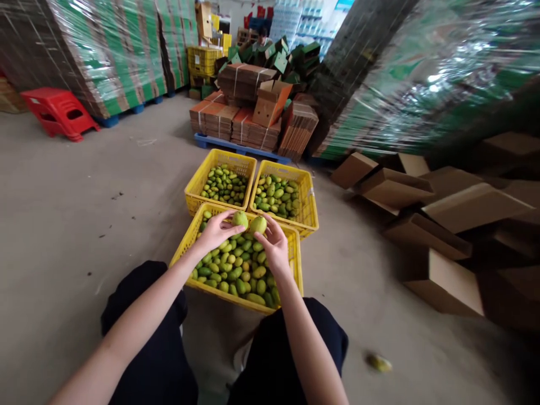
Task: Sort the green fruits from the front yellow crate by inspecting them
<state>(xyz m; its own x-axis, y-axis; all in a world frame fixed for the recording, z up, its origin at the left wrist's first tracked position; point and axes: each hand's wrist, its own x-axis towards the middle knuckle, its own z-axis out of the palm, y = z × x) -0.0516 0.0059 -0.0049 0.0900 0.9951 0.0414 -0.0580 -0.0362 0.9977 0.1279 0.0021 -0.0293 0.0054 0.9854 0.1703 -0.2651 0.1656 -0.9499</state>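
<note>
My left hand (218, 230) holds a round yellow-green fruit (240, 219), which looks like a small mango, between thumb and fingers. Close beside it, my right hand (274, 243) grips a second such mango (259, 225). Both fruits are raised above the nearest yellow crate (184, 243), which is filled with green and yellowish mangoes (236, 274). Behind it stand two more yellow crates, the left one (198, 179) and the right one (311, 203), each partly filled with similar fruit.
Flattened cartons (257, 132) are stacked on a blue pallet (242, 148) ahead. Open cardboard boxes (447, 275) lie piled at right. A red stool (61, 112) stands at left; a loose fruit (378, 362) lies on the floor. A person (262, 40) is far back.
</note>
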